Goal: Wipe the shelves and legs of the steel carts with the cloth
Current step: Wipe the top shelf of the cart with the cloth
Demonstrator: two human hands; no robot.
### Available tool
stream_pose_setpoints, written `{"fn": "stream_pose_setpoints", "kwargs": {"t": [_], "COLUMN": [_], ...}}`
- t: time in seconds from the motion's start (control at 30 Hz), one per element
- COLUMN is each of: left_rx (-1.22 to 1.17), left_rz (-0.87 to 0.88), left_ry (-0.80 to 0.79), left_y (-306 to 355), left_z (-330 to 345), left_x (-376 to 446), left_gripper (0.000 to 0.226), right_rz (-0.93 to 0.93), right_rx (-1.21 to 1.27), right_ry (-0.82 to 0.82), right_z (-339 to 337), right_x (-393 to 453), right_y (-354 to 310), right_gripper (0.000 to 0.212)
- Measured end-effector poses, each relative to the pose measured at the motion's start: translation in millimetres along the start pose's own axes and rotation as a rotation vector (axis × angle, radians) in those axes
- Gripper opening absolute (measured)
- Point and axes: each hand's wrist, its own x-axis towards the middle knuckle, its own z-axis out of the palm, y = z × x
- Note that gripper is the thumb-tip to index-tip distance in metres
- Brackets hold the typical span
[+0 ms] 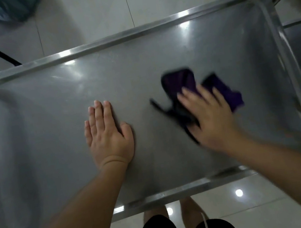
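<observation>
My left hand (108,134) lay flat, fingers straight, on the steel cart's top shelf (49,112). My right hand (209,116) pressed a dark purple cloth (182,82) against the same shelf, blurred, near its right end. Pale floor tiles (92,11) lay beyond.

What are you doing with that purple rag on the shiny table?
A person is wiping the top shelf of a steel cart. The right hand presses a dark purple cloth flat on the right half of the shelf. The left hand lies flat on the steel, palm down, near the middle.
</observation>
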Motion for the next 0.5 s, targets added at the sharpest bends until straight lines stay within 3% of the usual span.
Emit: {"fn": "stream_pose_setpoints", "kwargs": {"t": [0.1,0.2,0.33,0.5], "left_rx": [-0.006,-0.010,-0.007,-0.014], "left_rz": [0.002,0.004,0.012,0.019], "left_ry": [-0.017,-0.031,-0.057,-0.060], "left_y": [0,0,-1,-2], "left_z": [-3,-4,-3,-2], "left_x": [-1,-2,-1,-1], "left_gripper": [0.076,0.076,0.076,0.077], "right_rz": [-0.131,-0.225,-0.193,-0.023], "right_rx": [-0.056,-0.102,-0.076,-0.053], "right_ry": [-0.183,-0.289,-0.202,-0.040], "right_z": [23,30,24,6], "right_x": [-112,-149,-82,87], "right_y": [-14,-16,-25,-57], "right_gripper": [0.088,0.090,0.085,0.073]}}
